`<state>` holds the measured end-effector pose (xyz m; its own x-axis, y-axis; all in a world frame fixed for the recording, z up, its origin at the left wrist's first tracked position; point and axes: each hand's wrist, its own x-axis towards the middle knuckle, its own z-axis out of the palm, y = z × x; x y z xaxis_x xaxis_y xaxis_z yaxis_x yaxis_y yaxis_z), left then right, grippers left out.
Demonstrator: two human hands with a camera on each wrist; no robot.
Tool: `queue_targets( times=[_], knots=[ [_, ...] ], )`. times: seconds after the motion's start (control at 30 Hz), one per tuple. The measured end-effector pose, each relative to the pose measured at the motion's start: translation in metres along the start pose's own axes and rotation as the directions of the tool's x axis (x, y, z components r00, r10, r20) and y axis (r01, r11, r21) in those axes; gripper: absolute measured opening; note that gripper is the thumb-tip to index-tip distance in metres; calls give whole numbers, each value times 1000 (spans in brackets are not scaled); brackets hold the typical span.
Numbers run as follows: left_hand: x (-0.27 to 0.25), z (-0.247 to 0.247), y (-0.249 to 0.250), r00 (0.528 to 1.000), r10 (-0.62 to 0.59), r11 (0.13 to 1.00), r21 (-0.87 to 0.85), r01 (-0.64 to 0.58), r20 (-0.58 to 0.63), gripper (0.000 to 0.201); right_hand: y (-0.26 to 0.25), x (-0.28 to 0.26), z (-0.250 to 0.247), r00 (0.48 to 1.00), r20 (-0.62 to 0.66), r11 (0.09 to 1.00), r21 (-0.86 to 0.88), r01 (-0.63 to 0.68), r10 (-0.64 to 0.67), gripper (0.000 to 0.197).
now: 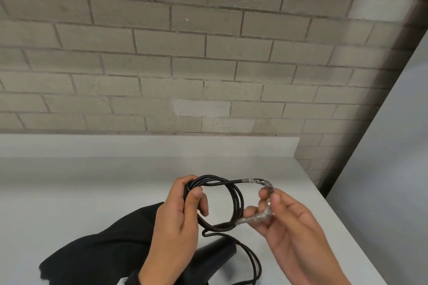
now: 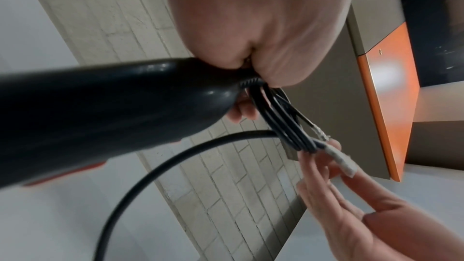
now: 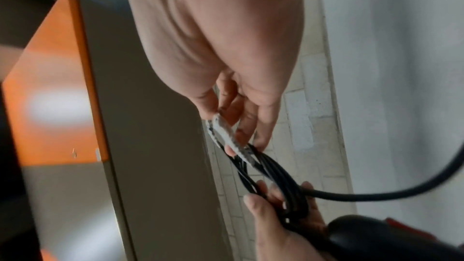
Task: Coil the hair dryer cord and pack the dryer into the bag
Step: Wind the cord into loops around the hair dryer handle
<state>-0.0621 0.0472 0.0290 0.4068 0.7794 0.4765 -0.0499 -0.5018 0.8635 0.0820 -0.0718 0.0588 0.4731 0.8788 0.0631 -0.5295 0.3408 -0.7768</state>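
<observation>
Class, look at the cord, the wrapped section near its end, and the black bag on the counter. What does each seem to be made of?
Cord: seemingly rubber or plastic sheathing, smooth and black with a faint sheen, bending into loops.
Wrapped section: probably clear tape or film, crinkled and glinting; the look leaves it open.
Bag: soft matte cloth, by its folds and lack of shine.
</observation>
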Motion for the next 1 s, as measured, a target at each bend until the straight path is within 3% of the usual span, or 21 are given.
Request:
queue_targets(
  times=[0.07, 0.13, 0.23, 0.37, 0.43, 0.5, 0.57, 0.63, 0.7, 0.73, 0.77, 0.83, 0.87, 0.93, 1.0],
  knots=[
    [-1, 1, 0, 999, -25, 998, -56, 27, 29, 21, -7, 0, -4, 996, -29, 994, 71, -85, 87, 49],
    [-1, 2, 3, 997, -49, 988, -145, 58, 68, 23, -14, 0, -8, 980, -85, 981, 92, -173, 181, 33],
    [3, -2, 10, 981, -149, 902, -390, 185, 121, 24, -23, 3, -18, 943, -178, 960, 55, -275, 280, 28],
    [7, -10, 10, 944, -241, 750, -574, 328, 224, 36, -26, 7, -40, 916, -261, 904, -222, -364, 305, 23],
    [8, -11, 10, 938, -235, 749, -568, 341, 253, 37, -24, 9, -48, 930, -299, 841, -428, -330, 213, 16],
    [8, -9, 12, 942, -221, 783, -529, 326, 255, 30, -18, 9, -49, 955, -296, 739, -635, -225, 37, 11],
    [8, -6, 11, 948, -207, 824, -480, 303, 242, 31, -7, 3, -43, 943, -237, 518, -851, -85, -234, 19],
    [7, -3, 11, 953, -196, 849, -445, 283, 232, 30, 5, -8, -24, 839, -59, 263, -959, 102, -540, 20],
    [7, -1, 12, 957, -186, 864, -426, 268, 225, 26, 20, -20, -2, 760, 85, 174, -952, 253, -645, 11],
    [7, 0, 13, 958, -181, 869, -421, 261, 222, 24, 28, -25, 5, 776, 91, 189, -946, 262, -625, 15],
    [6, 1, 13, 960, -175, 871, -420, 255, 219, 22, 37, -27, 8, 836, 59, 248, -942, 228, -546, 22],
    [6, 2, 13, 965, -162, 879, -415, 236, 205, 21, 56, -29, 11, 960, -40, 412, -908, 80, -276, 33],
    [6, 2, 12, 969, -159, 883, -412, 226, 191, 20, 63, -29, 11, 988, -75, 503, -864, 5, -138, 37],
    [7, 1, 11, 976, -158, 889, -408, 207, 152, 18, 68, -32, 12, 997, -77, 606, -793, -65, 7, 40],
    [9, -1, 8, 981, -159, 891, -413, 191, 110, 15, 58, -36, 10, 998, 40, 586, -810, 6, 46, 27]
  ],
)
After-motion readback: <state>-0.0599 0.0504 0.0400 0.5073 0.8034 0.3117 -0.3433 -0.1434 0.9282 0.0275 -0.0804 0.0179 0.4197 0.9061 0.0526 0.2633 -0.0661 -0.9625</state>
